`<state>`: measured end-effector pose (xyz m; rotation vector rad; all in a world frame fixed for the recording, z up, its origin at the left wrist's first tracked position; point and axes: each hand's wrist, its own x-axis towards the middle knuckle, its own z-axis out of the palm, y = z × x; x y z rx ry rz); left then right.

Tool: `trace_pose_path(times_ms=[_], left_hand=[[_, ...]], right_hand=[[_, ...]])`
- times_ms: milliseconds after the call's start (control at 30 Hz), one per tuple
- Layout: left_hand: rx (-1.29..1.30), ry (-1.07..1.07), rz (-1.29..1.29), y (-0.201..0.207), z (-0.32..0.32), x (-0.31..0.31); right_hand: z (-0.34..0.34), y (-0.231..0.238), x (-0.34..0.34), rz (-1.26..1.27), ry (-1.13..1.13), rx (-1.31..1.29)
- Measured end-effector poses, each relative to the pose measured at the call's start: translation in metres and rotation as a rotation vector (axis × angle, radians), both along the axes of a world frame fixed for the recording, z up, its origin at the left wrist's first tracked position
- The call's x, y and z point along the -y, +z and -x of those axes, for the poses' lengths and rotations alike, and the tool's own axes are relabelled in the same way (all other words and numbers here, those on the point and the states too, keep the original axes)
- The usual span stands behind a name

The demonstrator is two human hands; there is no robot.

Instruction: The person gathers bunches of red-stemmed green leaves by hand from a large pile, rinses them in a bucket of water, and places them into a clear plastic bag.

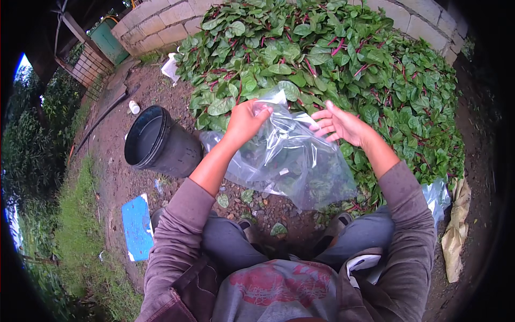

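A clear plastic bag (284,145) hangs in front of me, its upper edge pinched in my left hand (247,121). My right hand (340,124) is at the bag's right side with its fingers spread apart; whether the fingertips touch the plastic I cannot tell. Behind and to the right of the bag lies a big heap of leafy greens with reddish-purple stems (322,59). Some leaves show through the plastic, and I cannot make out whether any are inside it.
Left of the bag, a black bucket (177,145) leans on the soil. A blue board (137,225) lies nearer, and a white bottle (134,107) farther off. A block wall (161,27) backs the heap. Crumpled brown paper (455,236) and clear plastic (435,198) lie right.
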<state>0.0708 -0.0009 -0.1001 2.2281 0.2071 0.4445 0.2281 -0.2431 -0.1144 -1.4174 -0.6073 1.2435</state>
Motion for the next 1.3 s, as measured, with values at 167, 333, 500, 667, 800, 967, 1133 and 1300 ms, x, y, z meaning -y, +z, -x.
trace_pose_path(times_ms=[167,333,500,667,800,967,1133,1300], left_hand=[[-0.008,0.129,-0.024,0.005,-0.011,0.002],[-0.043,0.209,-0.043,0.010,-0.011,0.001],[0.197,0.393,-0.453,0.016,0.000,0.006],[-0.160,0.073,0.187,0.024,0.009,0.023],[-0.398,0.011,0.762,0.021,0.015,0.056],[-0.414,-0.067,0.763,0.002,0.020,0.037],[-0.337,-0.054,0.635,-0.004,0.021,0.029],[-0.255,-0.007,0.826,-0.007,0.018,0.029]], right_hand=[[0.028,0.002,-0.018,-0.234,-0.061,0.461],[0.023,0.013,-0.013,-0.184,-0.160,0.465],[0.021,0.011,-0.012,-0.094,-0.255,0.476],[0.028,0.001,-0.032,-0.114,-0.365,0.468],[0.051,-0.004,-0.048,-0.090,-0.175,0.882],[0.075,0.002,-0.055,-0.050,0.008,1.006],[0.061,-0.014,-0.050,-0.171,0.068,0.567],[0.056,-0.014,-0.046,-0.166,0.119,0.593]])
